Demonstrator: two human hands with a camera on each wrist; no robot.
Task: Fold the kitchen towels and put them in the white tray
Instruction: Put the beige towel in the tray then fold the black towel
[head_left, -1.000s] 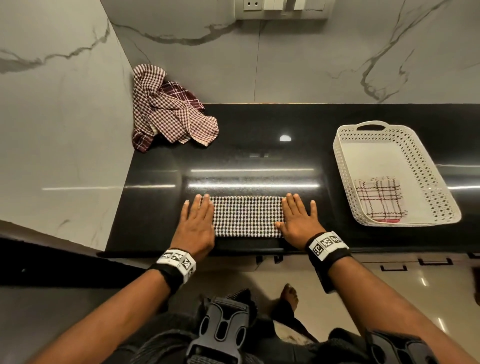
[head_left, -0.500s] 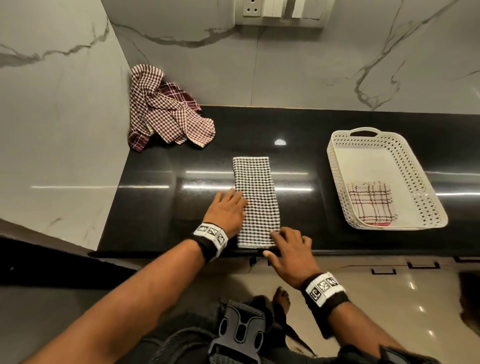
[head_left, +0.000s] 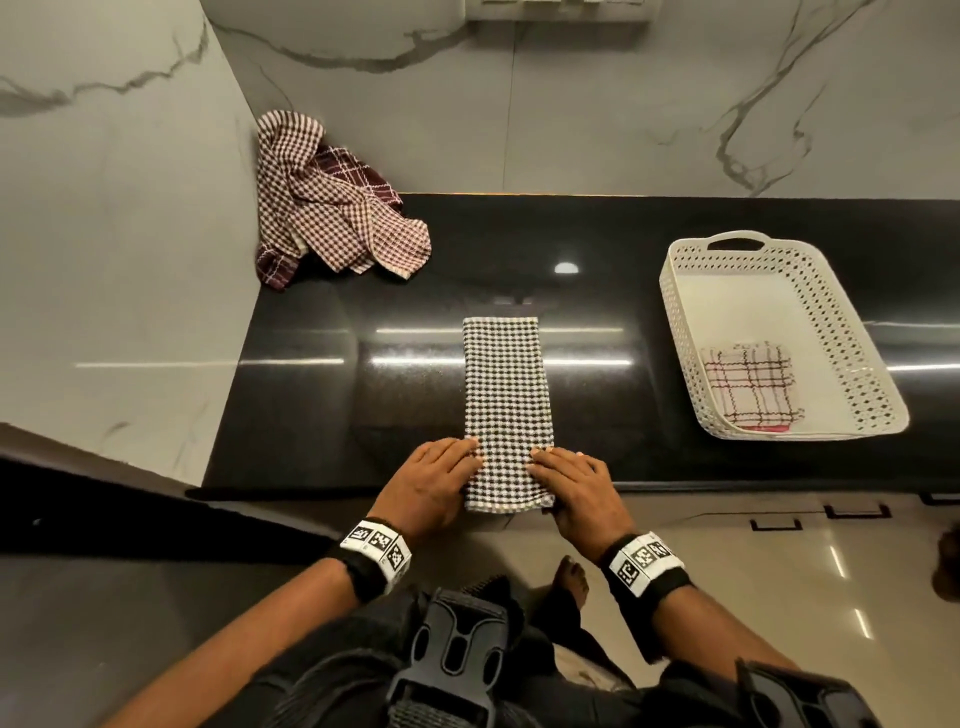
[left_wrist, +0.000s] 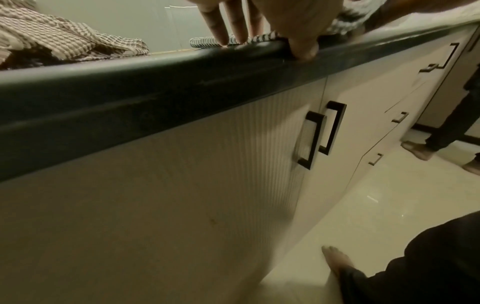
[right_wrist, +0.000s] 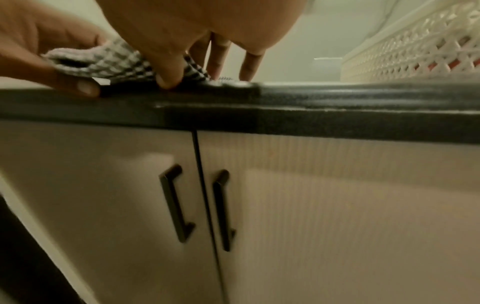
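Towel (head_left: 506, 410) in black-and-white check lies as a narrow strip on the bench (head_left: 322, 395), long axis running straight away from the person. Left hand (head_left: 434, 480) and right hand (head_left: 579, 480) pinch its near corners, equally close; the far end lies ahead of the fingers. White tray (head_left: 852, 332) sits to the right.

The right hand (right_wrist: 182, 35) pinches the near end of the black-and-white checked towel (right_wrist: 111, 61) at the edge of the dark counter (right_wrist: 337, 107), thumb under the fold. The left hand (right_wrist: 39, 51) grips the same end (only partly in view). The white tray (right_wrist: 405, 61) stands to the right. Below hang 2 cabinet doors (right_wrist: 337, 216) with black handles (right_wrist: 176, 205).
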